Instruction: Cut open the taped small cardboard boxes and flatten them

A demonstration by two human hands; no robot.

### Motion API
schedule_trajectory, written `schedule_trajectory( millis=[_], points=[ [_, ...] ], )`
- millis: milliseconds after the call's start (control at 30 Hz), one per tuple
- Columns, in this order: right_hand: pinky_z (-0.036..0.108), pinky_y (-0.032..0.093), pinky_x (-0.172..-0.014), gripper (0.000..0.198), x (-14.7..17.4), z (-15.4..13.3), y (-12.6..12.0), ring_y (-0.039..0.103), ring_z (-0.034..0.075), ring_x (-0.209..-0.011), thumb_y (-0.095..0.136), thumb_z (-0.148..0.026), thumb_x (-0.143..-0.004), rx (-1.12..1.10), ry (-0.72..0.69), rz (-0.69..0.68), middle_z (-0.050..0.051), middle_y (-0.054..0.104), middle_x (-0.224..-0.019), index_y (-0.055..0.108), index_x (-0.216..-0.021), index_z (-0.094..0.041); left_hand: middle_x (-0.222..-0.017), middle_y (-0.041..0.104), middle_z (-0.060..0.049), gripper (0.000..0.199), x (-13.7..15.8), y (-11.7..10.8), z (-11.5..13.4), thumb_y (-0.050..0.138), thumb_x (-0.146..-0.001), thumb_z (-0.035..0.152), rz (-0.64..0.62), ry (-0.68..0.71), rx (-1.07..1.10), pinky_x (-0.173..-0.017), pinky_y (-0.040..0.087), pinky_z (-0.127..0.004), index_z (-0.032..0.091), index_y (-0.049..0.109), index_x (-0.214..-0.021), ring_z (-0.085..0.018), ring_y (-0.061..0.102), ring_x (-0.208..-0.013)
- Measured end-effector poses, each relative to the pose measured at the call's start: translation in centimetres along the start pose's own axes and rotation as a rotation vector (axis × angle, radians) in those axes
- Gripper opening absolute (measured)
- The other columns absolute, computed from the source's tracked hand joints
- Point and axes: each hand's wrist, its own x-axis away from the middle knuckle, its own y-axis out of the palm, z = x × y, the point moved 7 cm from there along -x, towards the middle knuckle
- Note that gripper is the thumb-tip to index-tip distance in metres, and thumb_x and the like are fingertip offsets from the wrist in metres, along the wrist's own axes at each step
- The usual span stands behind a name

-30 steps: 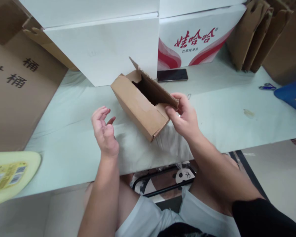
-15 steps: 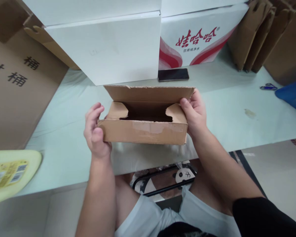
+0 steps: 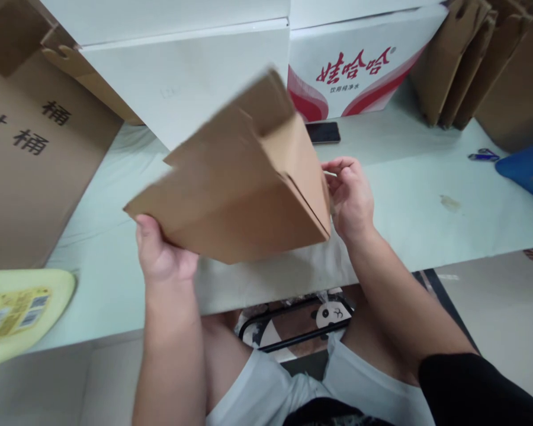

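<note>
A brown cardboard box [image 3: 231,195] is held up tilted above the table, its broad plain side facing me and a flap sticking up at its top. My left hand [image 3: 166,251] grips its lower left corner, thumb on the near face and the other fingers hidden beneath. At the box's right end is my right hand [image 3: 350,195], with bent fingers apart and the fingertips close to the cardboard. Whether they touch it, I cannot tell. The inside of the box is out of sight.
White cartons [image 3: 342,77] stand along the back, a black phone [image 3: 326,132] before them. Folded cardboard [image 3: 466,71] leans at back right, near a small blue item [image 3: 484,155] and a blue container [image 3: 526,168]. A large carton [image 3: 35,177] and a pale yellow object [image 3: 26,313] are at left.
The box has swung from level, with its opening toward me, to a steep tilt showing its broad side. My right hand has let go of the flap; my left has shifted down the corner.
</note>
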Motion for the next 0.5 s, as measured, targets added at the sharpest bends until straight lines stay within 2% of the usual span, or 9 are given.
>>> schedule_trajectory(
  millis=[100,167,233,300,367,433,500],
  points=[
    [0.034,0.058,-0.073,0.039,-0.1,0.5,0.6,0.07,0.02,-0.091,0.054,-0.055,-0.079,0.018,0.036,-0.121,0.005,0.067,-0.108,0.049,-0.106,-0.026,-0.138,0.069,0.001,0.052,-1.1,-2.0,-1.6,0.061,-0.09,0.073,0.049,-0.095,0.015,-0.117,0.053,-0.043,0.031,0.07,-0.12,-0.027,0.05,-0.145],
    [0.037,0.061,-0.081,0.051,0.3,0.5,1.6,0.07,0.021,-0.102,0.059,-0.059,-0.077,-0.005,0.013,-0.245,0.005,0.066,-0.122,0.047,-0.116,-0.029,-0.134,0.072,0.001,0.052,-1.6,-4.0,-3.7,0.062,-0.089,0.073,0.095,-0.229,-0.007,-0.111,0.057,-0.045,0.031,0.069,-0.118,-0.027,0.058,-0.137],
    [0.039,0.062,-0.086,0.062,0.7,0.2,2.4,0.07,0.021,-0.109,0.064,-0.063,-0.077,0.0,-0.049,-0.326,0.006,0.062,-0.135,0.041,-0.126,-0.031,-0.126,0.075,-0.004,0.054,-1.8,-5.6,-5.9,0.063,-0.088,0.074,0.075,-0.364,-0.027,-0.103,0.062,-0.049,0.028,0.07,-0.115,-0.03,0.065,-0.127],
    [0.04,0.062,-0.087,0.072,1.0,0.0,2.5,0.069,0.021,-0.111,0.067,-0.065,-0.08,0.065,-0.104,-0.319,0.009,0.057,-0.143,0.033,-0.135,-0.034,-0.116,0.078,-0.005,0.053,-1.6,-6.6,-7.6,0.066,-0.086,0.073,0.055,-0.489,-0.024,-0.095,0.065,-0.049,0.026,0.071,-0.111,-0.03,0.071,-0.116],
    [0.043,0.062,-0.089,0.082,0.9,-0.3,2.0,0.068,0.023,-0.116,0.069,-0.066,-0.081,0.18,-0.16,-0.24,0.013,0.051,-0.149,0.026,-0.142,-0.034,-0.107,0.08,-0.005,0.05,-1.3,-7.1,-8.6,0.069,-0.085,0.071,0.058,-0.572,-0.009,-0.088,0.067,-0.047,0.026,0.072,-0.107,-0.029,0.074,-0.104],
    [0.049,0.058,-0.1,0.089,1.0,-1.0,1.4,0.063,0.027,-0.127,0.074,-0.064,-0.078,0.321,-0.263,-0.165,0.015,0.045,-0.154,0.026,-0.146,-0.034,-0.1,0.08,-0.005,0.048,-1.2,-7.0,-8.8,0.069,-0.086,0.069,0.032,-0.593,-0.015,-0.082,0.067,-0.045,0.025,0.072,-0.104,-0.027,0.075,-0.096],
    [0.054,0.05,-0.11,0.085,1.2,-2.0,1.3,0.054,0.031,-0.139,0.077,-0.057,-0.077,0.458,-0.397,-0.154,0.016,0.045,-0.155,0.034,-0.145,-0.031,-0.095,0.08,-0.006,0.046,-1.2,-6.4,-8.6,0.067,-0.089,0.068,-0.035,-0.558,-0.06,-0.076,0.066,-0.043,0.025,0.072,-0.102,-0.027,0.075,-0.09]
  ],
)
